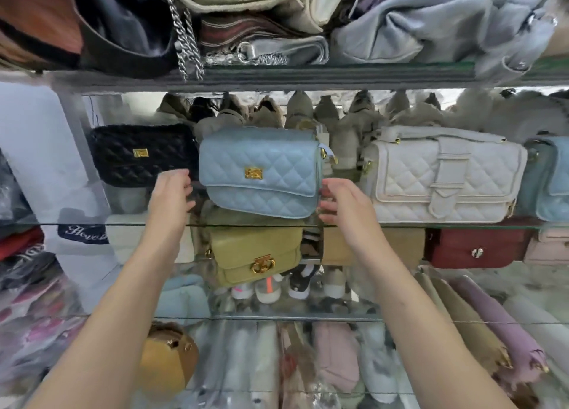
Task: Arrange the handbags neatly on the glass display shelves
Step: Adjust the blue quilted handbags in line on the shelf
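We have 2 hands up at the middle glass shelf (92,223). The left hand (171,193) hovers just beside the left edge of the light blue handbag (260,171), its fingers loose, slightly spread and gripping nothing. The right hand (345,205) is relaxed and open too, with its fingertips at the bag's lower right corner; we cannot tell whether they touch.

The bag sits a little tilted on that shelf, gold clasp facing us, between 1 black handbag (143,154) on the left and 1 white handbag (443,174) on the right. A 2nd blue handbag (551,177) peeks in at the far right, which makes 4 quilted bags on this level.

Under the glass we count 4 more: 1 olive bag (255,254), 1 tan bag (369,245), 1 red bag (477,248) and 1 pink bag (551,248).
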